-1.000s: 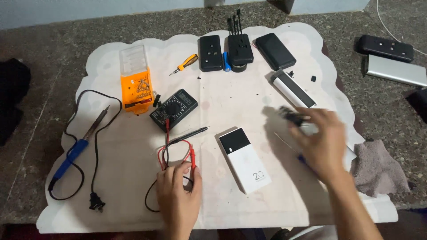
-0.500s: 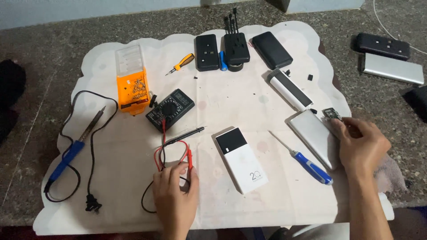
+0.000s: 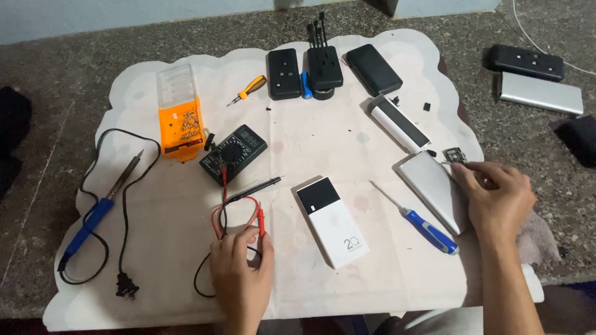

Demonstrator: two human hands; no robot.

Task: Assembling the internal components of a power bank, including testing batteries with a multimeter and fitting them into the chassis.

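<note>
My left hand (image 3: 241, 273) lies at the near edge of the white cloth, its fingers closed over the red probe (image 3: 261, 221) and the looped leads of a black multimeter (image 3: 233, 152). The black probe (image 3: 254, 186) lies loose just beyond it. My right hand (image 3: 498, 197) grips the right edge of a flat silver power bank shell (image 3: 429, 186), fingers curled. A small circuit board (image 3: 455, 154) sits just past my fingertips. Between my hands lie a white power bank with a black end (image 3: 332, 220) and a blue-handled screwdriver (image 3: 422, 223).
On the cloth (image 3: 155, 285): a blue soldering iron with cord (image 3: 93, 217), an orange screw box (image 3: 179, 118), a small yellow screwdriver (image 3: 248, 90), black power banks (image 3: 284, 73) at the back, a white-and-black shell (image 3: 397, 121). Off the cloth: a silver case (image 3: 541, 93), a black box (image 3: 523, 61).
My right hand has drawn back to the right, uncovering the silver shell and the blue screwdriver, and now holds the shell's right edge. My left hand has stayed on the leads.
</note>
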